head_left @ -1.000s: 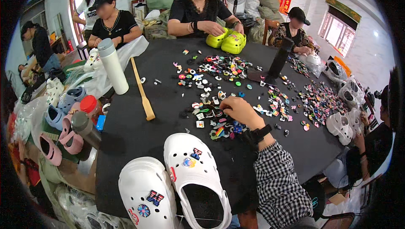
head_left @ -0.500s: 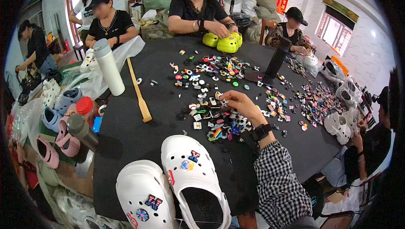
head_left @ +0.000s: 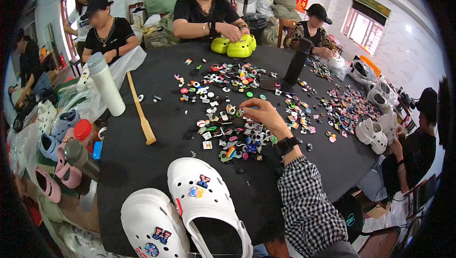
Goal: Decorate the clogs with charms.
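My right hand (head_left: 264,115), in a checked black-and-white sleeve, reaches over the near pile of shoe charms (head_left: 236,137). Thumb and fingertips come together in a pinch at the pile's far edge; whatever lies between them is too small to make out. In front of me, toes pointing away, stand two white clogs: the left clog (head_left: 151,217) carries striped letter and round blue charms, and the right clog (head_left: 202,186) has a letter charm, a pastel one and a red one at its side. My left hand is out of sight.
More charm piles (head_left: 349,108) spread across the black table (head_left: 142,172). A phone-like black stand (head_left: 295,65), a wooden stick (head_left: 141,108), a white bottle (head_left: 107,84) and a grey bottle (head_left: 81,158) stand or lie around. Co-workers sit across; one handles yellow-green clogs (head_left: 241,47).
The whole view has shifted, so things appear further left. My right hand stays at the near charm pile, its fingertips slightly moved; a star-shaped charm seen at them before is no longer distinct.
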`<state>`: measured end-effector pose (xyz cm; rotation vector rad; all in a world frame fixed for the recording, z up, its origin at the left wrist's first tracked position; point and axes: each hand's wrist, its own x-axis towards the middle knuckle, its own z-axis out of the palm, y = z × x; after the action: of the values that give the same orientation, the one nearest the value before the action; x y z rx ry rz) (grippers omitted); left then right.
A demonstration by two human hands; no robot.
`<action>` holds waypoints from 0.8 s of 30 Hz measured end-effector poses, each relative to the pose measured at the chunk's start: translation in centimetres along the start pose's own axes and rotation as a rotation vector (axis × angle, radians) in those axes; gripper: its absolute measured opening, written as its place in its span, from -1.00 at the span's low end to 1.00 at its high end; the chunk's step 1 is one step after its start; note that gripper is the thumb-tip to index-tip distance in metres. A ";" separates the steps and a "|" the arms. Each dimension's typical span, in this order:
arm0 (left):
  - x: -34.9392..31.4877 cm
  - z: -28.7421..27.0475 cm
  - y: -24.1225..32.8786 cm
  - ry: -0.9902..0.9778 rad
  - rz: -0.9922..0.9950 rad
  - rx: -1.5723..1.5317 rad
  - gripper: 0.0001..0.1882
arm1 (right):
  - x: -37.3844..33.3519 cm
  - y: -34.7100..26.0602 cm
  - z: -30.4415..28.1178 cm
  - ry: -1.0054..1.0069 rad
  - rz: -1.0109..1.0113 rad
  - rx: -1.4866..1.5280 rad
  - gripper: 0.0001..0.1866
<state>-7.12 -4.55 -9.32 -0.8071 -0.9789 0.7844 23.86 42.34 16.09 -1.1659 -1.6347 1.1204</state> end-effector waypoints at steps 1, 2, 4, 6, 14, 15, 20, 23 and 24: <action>0.2 0.1 0.1 0.008 -0.006 -0.017 -0.54 | 0.3 0.3 0.0 -0.002 -0.052 -0.107 -0.78; 0.3 0.2 0.2 0.016 -0.011 -0.033 -0.54 | 0.0 0.2 0.3 0.004 -0.058 -0.066 -0.80; 0.6 0.4 0.3 0.028 -0.019 -0.061 -0.54 | 0.4 0.8 0.4 -0.007 -0.134 -0.219 -0.80; 0.7 0.6 0.3 0.036 -0.025 -0.087 -0.54 | 0.3 1.0 0.6 -0.038 -0.231 -0.341 -0.80; 1.3 0.9 0.7 0.047 -0.052 -0.188 -0.54 | -1.2 -1.5 -1.8 -0.147 -0.169 -0.691 -0.72; 1.4 0.8 0.8 0.048 -0.056 -0.203 -0.54 | -1.1 -1.0 -2.0 -0.145 -0.168 -0.693 -0.72; 1.3 1.1 0.7 0.061 -0.062 -0.273 -0.54 | -1.2 -0.7 -2.4 -0.140 -0.219 -0.711 -0.75; 1.4 1.0 0.7 0.063 -0.068 -0.314 -0.54 | -1.1 -0.3 -3.5 -0.042 -0.110 -0.645 -0.80; 1.4 0.9 0.7 0.063 -0.069 -0.327 -0.54 | -1.1 -0.3 -3.7 -0.057 -0.086 -0.609 -0.80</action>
<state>-7.61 -2.80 -9.04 -1.0674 -1.0880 0.5416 27.57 41.93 17.20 -1.4242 -2.1292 0.6114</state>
